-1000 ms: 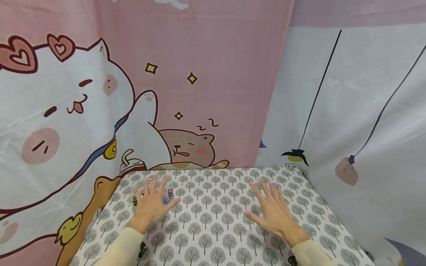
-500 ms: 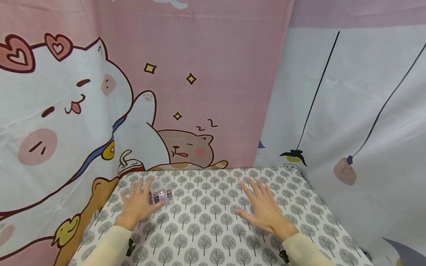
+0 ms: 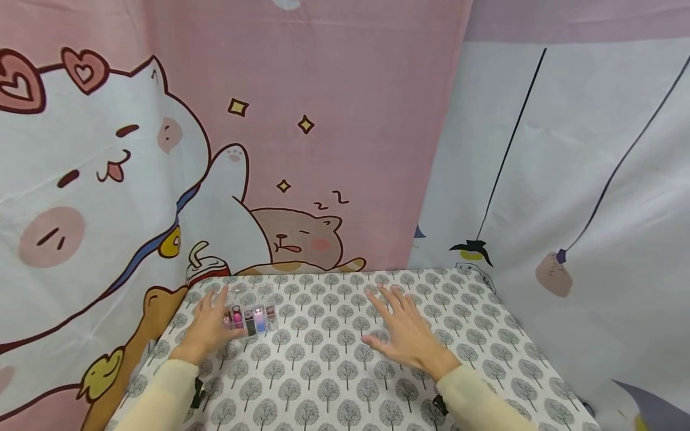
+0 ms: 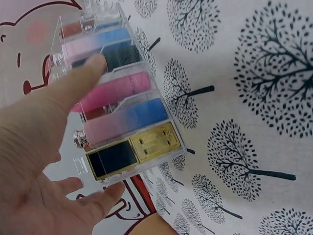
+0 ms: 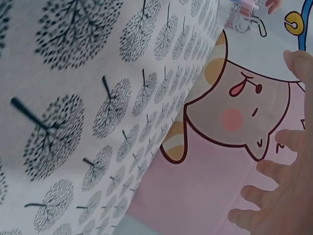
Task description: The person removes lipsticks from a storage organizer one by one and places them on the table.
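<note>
A clear compartment organizer (image 3: 265, 293) stands at the far left of the table, with several lipstick-like tubes in its slots. The left wrist view shows a pink tube (image 4: 128, 88), a pink-to-blue tube (image 4: 128, 121) and a black-and-gold tube (image 4: 133, 152). My left hand (image 3: 207, 329) is at the organizer's left side, its thumb (image 4: 83, 81) extended across the tube fronts and its other fingers spread near the end. My right hand (image 3: 406, 332) hovers over the table's right half, palm down, fingers spread, holding nothing.
A white cloth printed with grey trees covers the table (image 3: 329, 365). Behind it hangs a pink cartoon curtain (image 3: 366, 149), and a pale curtain (image 3: 609, 179) runs along the right side.
My left hand has moved left from over the organizer to its left side, uncovering the tubes. My right hand has drifted left, fingers still spread.
</note>
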`<state>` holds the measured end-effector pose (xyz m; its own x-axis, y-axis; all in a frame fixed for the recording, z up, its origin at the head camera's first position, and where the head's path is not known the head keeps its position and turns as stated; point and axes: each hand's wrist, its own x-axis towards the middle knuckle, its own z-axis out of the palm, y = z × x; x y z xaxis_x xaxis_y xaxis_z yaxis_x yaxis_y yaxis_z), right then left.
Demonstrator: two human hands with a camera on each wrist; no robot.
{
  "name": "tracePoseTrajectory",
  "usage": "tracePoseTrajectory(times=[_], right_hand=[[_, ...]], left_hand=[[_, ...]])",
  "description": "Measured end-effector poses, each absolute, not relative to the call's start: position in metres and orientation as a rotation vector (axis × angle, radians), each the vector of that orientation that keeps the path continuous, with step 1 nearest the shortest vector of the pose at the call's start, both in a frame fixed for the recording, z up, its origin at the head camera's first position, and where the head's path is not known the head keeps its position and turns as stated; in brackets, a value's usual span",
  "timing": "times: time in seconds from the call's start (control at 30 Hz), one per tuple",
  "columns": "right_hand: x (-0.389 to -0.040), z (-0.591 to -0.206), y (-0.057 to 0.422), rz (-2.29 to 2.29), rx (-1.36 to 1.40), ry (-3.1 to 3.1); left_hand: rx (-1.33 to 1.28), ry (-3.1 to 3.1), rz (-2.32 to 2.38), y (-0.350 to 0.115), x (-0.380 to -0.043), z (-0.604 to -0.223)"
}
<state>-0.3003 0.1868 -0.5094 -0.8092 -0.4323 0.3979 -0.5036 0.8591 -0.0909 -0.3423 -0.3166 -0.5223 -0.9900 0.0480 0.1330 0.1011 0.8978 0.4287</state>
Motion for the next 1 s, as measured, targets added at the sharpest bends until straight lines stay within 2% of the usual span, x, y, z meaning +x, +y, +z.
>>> tracePoseTrajectory(times=[0.47, 1.0], right_hand=[[-0.309, -0.507, 0.162, 0.272, 0.766, -2.692], [-0.317, -0.502, 0.135, 0.295, 0.825, -2.704]], left_hand=[[-0.165, -2.927, -0.645, -0.329, -0.35, -0.519], [-0.26, -2.914, -0.624, -0.315, -0.352, -0.517]])
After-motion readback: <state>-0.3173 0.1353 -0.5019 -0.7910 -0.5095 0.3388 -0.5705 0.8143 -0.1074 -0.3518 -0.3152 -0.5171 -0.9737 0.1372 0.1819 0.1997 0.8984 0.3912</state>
